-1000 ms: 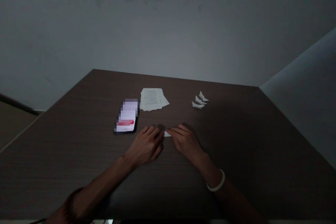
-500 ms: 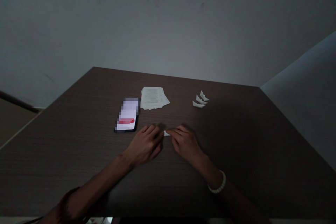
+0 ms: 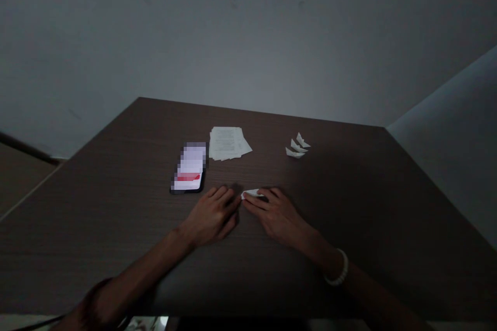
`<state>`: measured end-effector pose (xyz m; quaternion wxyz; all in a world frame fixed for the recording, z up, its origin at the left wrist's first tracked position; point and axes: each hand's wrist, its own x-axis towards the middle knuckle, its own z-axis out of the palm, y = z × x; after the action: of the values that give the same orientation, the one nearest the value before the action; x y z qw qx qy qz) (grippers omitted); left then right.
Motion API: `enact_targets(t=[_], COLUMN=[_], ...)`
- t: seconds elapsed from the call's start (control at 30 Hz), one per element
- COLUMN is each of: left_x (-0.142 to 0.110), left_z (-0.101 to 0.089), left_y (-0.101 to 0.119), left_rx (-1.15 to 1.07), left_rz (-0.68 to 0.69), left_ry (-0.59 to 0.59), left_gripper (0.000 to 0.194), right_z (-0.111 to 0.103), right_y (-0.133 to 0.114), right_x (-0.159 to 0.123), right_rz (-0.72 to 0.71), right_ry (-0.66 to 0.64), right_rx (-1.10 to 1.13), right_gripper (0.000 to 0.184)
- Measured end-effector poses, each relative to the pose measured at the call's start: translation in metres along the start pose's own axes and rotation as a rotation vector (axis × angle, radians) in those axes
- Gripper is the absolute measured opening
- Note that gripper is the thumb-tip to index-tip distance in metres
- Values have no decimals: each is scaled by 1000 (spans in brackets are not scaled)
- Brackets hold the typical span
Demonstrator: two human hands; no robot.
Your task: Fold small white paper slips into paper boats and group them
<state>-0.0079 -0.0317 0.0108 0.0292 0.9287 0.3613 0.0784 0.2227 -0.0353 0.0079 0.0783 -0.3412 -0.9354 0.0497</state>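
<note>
A small white folded paper piece (image 3: 251, 194) lies on the dark wooden table (image 3: 349, 207) between my two hands. My left hand (image 3: 213, 214) rests on the table with its fingers stretched flat, the fingertips touching the paper's left end. My right hand (image 3: 276, 213), with a white bead bracelet (image 3: 337, 269) on the wrist, lies flat with its fingers pressed on the paper, covering most of it.
A lit phone (image 3: 188, 175) lies left of my hands. Behind it sits a stack of white paper sheets (image 3: 228, 142). Three small folded paper shapes (image 3: 297, 147) sit at the back right. A grey wall stands beyond the table's far edge.
My right hand has slid a little to the right and flattened, so more of the paper's upper edge shows. My left hand has barely moved.
</note>
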Motion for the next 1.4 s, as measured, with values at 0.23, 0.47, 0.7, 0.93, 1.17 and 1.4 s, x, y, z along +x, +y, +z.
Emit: enact_targets(t=[0.23, 0.47, 0.7, 0.93, 1.17, 1.4], left_x=[1, 0, 0, -1, -1, 15], left_z=[0, -1, 0, -1, 0, -4], left_y=[1, 1, 1, 0, -2, -11], left_rx=[1, 5, -4, -10, -29, -153], left_rz=[2, -2, -3, -2, -3, -38], left_ry=[14, 1, -10, 3, 40, 78], left_gripper=[30, 29, 33, 35, 35, 22], right_z=[0, 2, 1, 3, 8, 4], right_y=[2, 4, 7, 15, 21, 28], right_x=[0, -6, -16, -31, -35, -10], right_rz=[-1, 50, 138, 188, 234, 321], right_ry=[-19, 2, 36, 67, 186, 314], right_rx=[-11, 54, 49, 19, 121, 291], right_gripper=[46, 46, 46, 49, 46, 24])
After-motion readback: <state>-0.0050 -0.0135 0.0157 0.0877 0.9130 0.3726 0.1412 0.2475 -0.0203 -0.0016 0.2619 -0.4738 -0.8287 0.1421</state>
